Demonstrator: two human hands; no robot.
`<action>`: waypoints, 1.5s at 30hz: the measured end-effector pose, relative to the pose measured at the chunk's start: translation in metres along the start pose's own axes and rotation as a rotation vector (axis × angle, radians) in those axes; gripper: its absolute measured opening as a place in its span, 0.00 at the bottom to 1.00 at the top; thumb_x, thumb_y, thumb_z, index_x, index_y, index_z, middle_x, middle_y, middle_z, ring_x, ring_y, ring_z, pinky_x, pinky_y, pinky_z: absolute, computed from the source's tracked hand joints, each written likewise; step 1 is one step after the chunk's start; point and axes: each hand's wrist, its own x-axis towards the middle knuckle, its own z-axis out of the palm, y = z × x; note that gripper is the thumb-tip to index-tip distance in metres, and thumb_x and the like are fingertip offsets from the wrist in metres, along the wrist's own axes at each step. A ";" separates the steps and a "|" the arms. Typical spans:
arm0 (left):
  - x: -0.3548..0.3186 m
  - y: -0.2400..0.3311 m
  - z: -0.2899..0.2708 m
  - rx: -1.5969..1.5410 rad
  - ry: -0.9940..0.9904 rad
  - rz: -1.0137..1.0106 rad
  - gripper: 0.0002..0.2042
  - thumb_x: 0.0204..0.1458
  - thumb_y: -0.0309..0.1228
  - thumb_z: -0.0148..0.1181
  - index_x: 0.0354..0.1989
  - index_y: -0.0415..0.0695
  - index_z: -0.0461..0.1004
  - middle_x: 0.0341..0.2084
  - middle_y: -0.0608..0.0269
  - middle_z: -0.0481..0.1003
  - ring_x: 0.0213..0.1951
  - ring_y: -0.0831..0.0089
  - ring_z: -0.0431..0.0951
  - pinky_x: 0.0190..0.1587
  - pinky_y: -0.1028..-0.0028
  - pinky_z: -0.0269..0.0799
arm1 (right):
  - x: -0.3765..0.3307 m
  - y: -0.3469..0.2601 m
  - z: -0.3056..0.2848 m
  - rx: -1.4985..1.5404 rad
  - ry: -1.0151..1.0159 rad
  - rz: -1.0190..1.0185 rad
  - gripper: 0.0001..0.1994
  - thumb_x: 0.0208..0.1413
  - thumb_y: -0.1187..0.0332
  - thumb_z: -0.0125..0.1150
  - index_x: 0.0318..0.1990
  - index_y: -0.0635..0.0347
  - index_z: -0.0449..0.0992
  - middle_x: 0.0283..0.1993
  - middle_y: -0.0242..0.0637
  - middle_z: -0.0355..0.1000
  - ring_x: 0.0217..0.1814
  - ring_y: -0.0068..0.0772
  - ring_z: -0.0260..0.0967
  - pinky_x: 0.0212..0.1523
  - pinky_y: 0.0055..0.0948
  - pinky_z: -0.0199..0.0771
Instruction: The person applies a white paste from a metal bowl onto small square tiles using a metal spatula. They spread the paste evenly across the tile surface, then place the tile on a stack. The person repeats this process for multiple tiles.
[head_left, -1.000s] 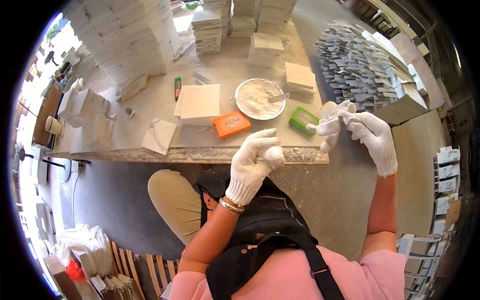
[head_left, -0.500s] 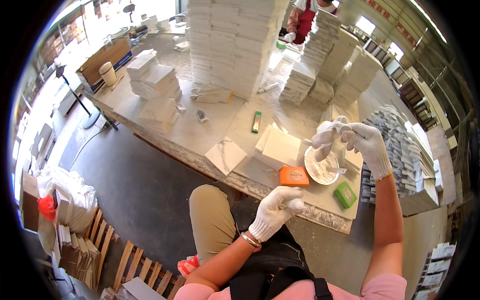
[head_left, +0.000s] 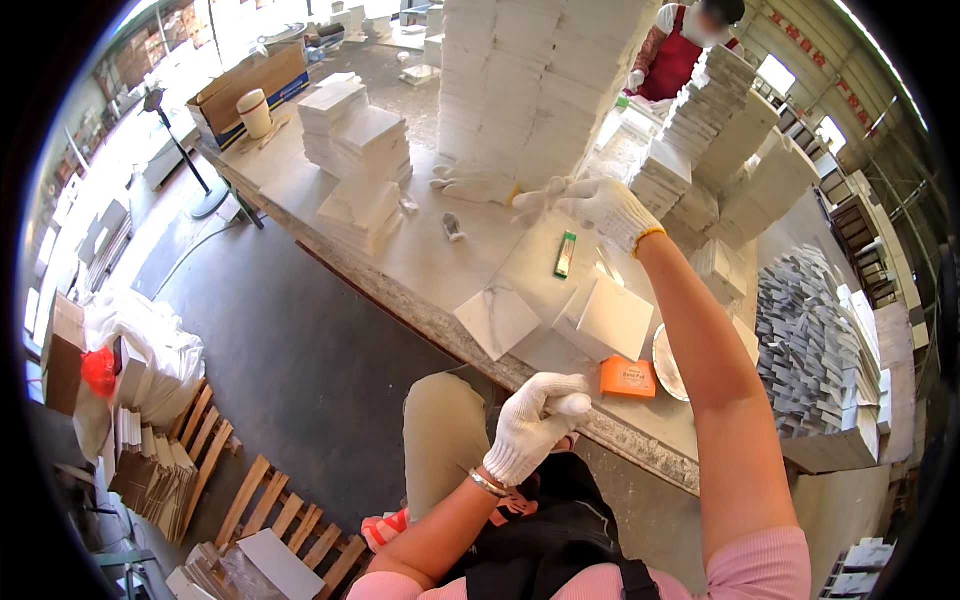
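Note:
Both my hands wear white knitted gloves. My right hand (head_left: pixel 605 212) reaches across the table toward a pair of pale gloves (head_left: pixel 472 186) lying by the tall tile stack. Its fingers look closed around something pale, blurred and hard to make out. Close to the table's front edge, my left hand (head_left: pixel 535 422) is curled shut, its contents hidden. Between them lie a square veined tile (head_left: pixel 497 318), a small stack of white tiles (head_left: pixel 612 317) and an orange box (head_left: pixel 628 378). The bowl of white paste (head_left: pixel 667 365) is partly covered by my right forearm.
A tall tile stack (head_left: pixel 510 95) rises at the table's middle, shorter stacks (head_left: pixel 362 150) to its left. A slim green box (head_left: pixel 566 254) and a small grey object (head_left: pixel 453 226) lie on the tabletop. Across the table stands a person (head_left: pixel 675 55) in a red apron. Wooden pallets (head_left: pixel 265 510) lie lower left.
My right hand has moved left and away from over the bowl, toward the loose gloves. My left hand stays curled. The green block by the bowl is now hidden, and the view has shifted.

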 end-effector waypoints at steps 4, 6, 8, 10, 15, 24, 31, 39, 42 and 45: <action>0.004 0.003 -0.008 -0.084 0.062 -0.011 0.15 0.56 0.19 0.65 0.50 0.42 0.74 0.34 0.69 0.77 0.29 0.87 0.75 0.26 0.84 0.72 | -0.002 0.005 0.018 -0.384 -0.171 -0.094 0.18 0.54 0.55 0.64 0.42 0.63 0.83 0.30 0.41 0.77 0.33 0.31 0.74 0.38 0.34 0.74; 0.005 0.009 -0.008 0.013 0.065 -0.003 0.15 0.54 0.18 0.65 0.50 0.42 0.74 0.36 0.69 0.76 0.29 0.86 0.75 0.27 0.84 0.74 | -0.032 -0.002 0.012 -0.434 -0.089 -0.111 0.18 0.55 0.56 0.63 0.43 0.63 0.83 0.32 0.43 0.78 0.37 0.30 0.75 0.40 0.32 0.74; 0.008 -0.001 -0.007 0.067 0.058 0.105 0.16 0.53 0.18 0.66 0.50 0.43 0.74 0.38 0.68 0.76 0.31 0.86 0.76 0.27 0.85 0.75 | -0.060 -0.007 0.001 -0.339 -0.023 -0.159 0.17 0.55 0.57 0.63 0.43 0.62 0.83 0.34 0.44 0.79 0.39 0.33 0.76 0.42 0.33 0.74; 0.005 0.016 -0.003 0.010 0.058 -0.074 0.18 0.51 0.17 0.65 0.51 0.43 0.74 0.41 0.67 0.76 0.32 0.85 0.77 0.26 0.85 0.76 | -0.104 -0.012 -0.003 -0.089 0.019 -0.241 0.16 0.55 0.57 0.61 0.41 0.61 0.83 0.35 0.45 0.80 0.40 0.41 0.77 0.43 0.36 0.75; 0.004 0.014 0.016 -0.014 0.021 -0.043 0.19 0.50 0.15 0.66 0.50 0.43 0.75 0.39 0.65 0.77 0.32 0.84 0.78 0.27 0.85 0.77 | -0.217 -0.022 -0.015 0.127 0.002 -0.107 0.15 0.53 0.63 0.68 0.45 0.61 0.83 0.38 0.38 0.80 0.41 0.30 0.77 0.43 0.28 0.74; -0.009 0.006 0.044 -0.077 -0.071 -0.202 0.22 0.50 0.16 0.66 0.55 0.38 0.72 0.48 0.61 0.77 0.49 0.73 0.77 0.52 0.73 0.78 | -0.300 0.016 0.024 0.119 0.124 -0.292 0.27 0.44 0.67 0.76 0.56 0.55 0.78 0.60 0.41 0.71 0.62 0.47 0.67 0.63 0.39 0.67; -0.014 -0.003 0.063 -0.034 -0.155 -0.109 0.22 0.52 0.18 0.66 0.57 0.38 0.72 0.48 0.61 0.77 0.48 0.76 0.77 0.49 0.74 0.78 | -0.318 0.029 0.034 0.082 0.341 -0.322 0.22 0.45 0.67 0.76 0.51 0.48 0.83 0.54 0.40 0.73 0.55 0.45 0.71 0.58 0.38 0.71; -0.013 -0.012 0.082 0.020 -0.199 -0.137 0.21 0.51 0.13 0.63 0.54 0.38 0.72 0.47 0.63 0.77 0.46 0.77 0.78 0.48 0.75 0.79 | -0.336 0.044 0.034 0.130 0.415 -0.257 0.18 0.48 0.68 0.75 0.50 0.48 0.84 0.54 0.41 0.73 0.56 0.45 0.71 0.58 0.38 0.72; -0.014 -0.015 0.088 0.043 -0.195 -0.132 0.19 0.51 0.15 0.65 0.52 0.39 0.73 0.46 0.63 0.77 0.47 0.77 0.78 0.49 0.75 0.78 | -0.341 0.047 0.033 0.190 0.405 -0.195 0.19 0.49 0.68 0.74 0.51 0.51 0.83 0.56 0.42 0.73 0.58 0.44 0.70 0.59 0.38 0.71; -0.015 -0.022 0.092 0.099 -0.163 -0.128 0.17 0.50 0.17 0.67 0.49 0.40 0.74 0.46 0.61 0.78 0.47 0.75 0.79 0.50 0.73 0.77 | -0.343 0.051 0.031 0.303 0.383 -0.128 0.20 0.50 0.67 0.73 0.52 0.55 0.81 0.58 0.43 0.72 0.60 0.42 0.70 0.60 0.37 0.70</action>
